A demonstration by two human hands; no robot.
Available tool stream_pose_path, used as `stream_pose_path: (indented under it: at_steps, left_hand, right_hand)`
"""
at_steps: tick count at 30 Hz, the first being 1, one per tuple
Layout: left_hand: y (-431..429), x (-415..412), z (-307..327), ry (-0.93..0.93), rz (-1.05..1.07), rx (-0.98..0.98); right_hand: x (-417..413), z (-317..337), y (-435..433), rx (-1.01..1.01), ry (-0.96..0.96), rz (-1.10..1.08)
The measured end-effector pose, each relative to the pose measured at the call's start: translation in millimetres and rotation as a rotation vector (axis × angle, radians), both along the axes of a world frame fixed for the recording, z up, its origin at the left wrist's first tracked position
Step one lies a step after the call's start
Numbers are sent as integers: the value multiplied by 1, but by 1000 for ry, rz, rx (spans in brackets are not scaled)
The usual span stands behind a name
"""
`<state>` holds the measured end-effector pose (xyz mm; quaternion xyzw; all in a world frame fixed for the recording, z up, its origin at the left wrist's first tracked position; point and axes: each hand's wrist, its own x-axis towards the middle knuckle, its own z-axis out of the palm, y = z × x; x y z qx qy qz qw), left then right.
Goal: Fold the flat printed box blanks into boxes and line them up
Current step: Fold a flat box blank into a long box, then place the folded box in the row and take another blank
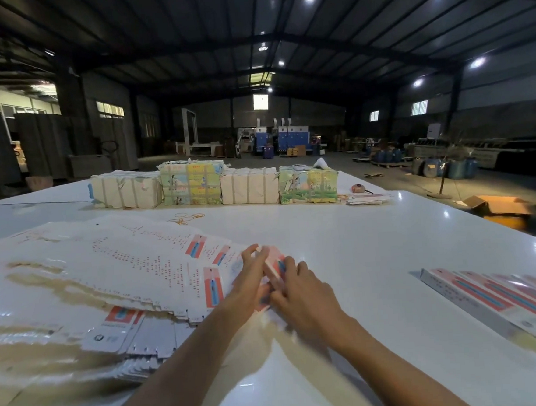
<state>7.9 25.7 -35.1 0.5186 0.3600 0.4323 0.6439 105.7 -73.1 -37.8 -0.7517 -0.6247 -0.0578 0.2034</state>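
Near edge of the white table (391,257) sits under both forearms. The top is bare btwn them and to the right, so plenty of free room there. Near left, a fanned pile of flat blanks (107,277) lies in overlapping layers, its right edge just beside the hands. Near right, a row of folded boxes (495,298) lies side by side, well apart from the hands, cut off by the right side of view.

Mid-table, left hand (250,281) and right hand (303,295) meet on one box blank (272,266), part-folded, pink face showing. Left fingers are bent round its far-left edge; right fingers curl over its near-right side and grip it. It's a bit blurred, so can't tell the exact pinch.

Farther on, loose rubber bands (185,218) lie on open table. Along the far edge, four tied bundles (214,184) sit in a line w/ a tape measure (359,188) to their right. Beyond is open floor, w/ an open carton (502,208) far right.
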Motion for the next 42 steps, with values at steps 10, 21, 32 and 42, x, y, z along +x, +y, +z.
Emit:
stream_pose_path:
  at_steps: [10, 21, 32, 42]
  left_hand:
    - [32, -48, -16, 1737, 411, 672]
    - [36, -47, -9, 1637, 353, 575]
    - [49, -64, 9, 1139, 248, 344]
    - [21, -42, 27, 278, -129, 36]
  right_hand:
    - [133, -10, -61, -73, -220, -379]
    - [200, -15, -150, -129, -384, -709]
    - [185, 7, -132, -67, -410, -664]
    - [65, 21, 17, 262, 354, 135]
